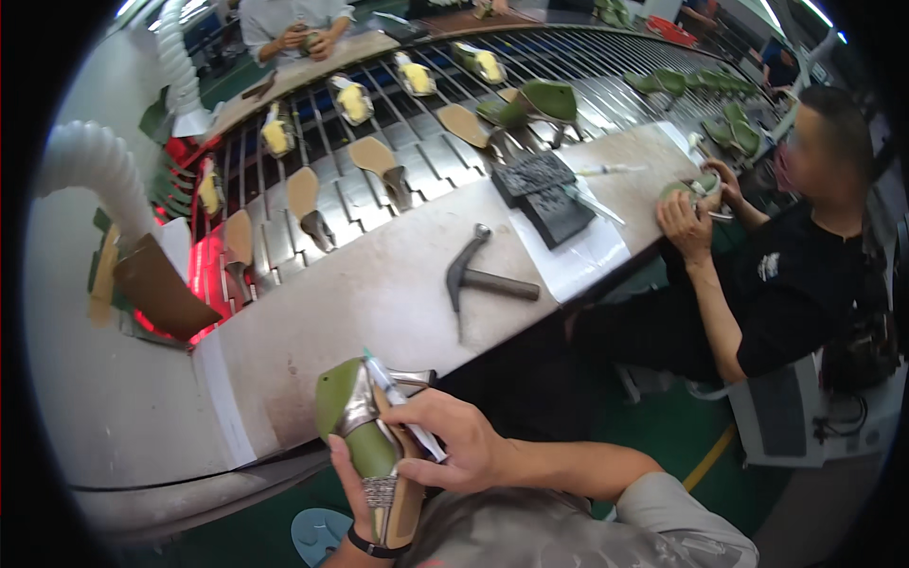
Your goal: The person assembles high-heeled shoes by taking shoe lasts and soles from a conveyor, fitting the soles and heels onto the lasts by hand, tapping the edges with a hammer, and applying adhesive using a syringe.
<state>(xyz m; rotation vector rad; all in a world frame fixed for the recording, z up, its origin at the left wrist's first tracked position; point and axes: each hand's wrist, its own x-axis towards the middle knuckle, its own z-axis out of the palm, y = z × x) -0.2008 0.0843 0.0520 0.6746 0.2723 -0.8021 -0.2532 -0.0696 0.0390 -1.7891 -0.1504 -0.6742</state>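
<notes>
Hiding behind shoe: left hand.

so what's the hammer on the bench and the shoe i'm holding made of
Hammer: head looks like dull grey metal, handle dark, probably wood or rubber grip. Shoe, held in the left hand: matte green upper, likely leather or synthetic; shiny silver metallic strap; tan sole. The right hand holds a white pen, seemingly plastic.

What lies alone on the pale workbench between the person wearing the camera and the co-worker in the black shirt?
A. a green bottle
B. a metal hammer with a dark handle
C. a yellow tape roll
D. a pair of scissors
B: a metal hammer with a dark handle lies flat on the pale workbench, beyond the green high-heeled shoe that both hands hold.
</notes>
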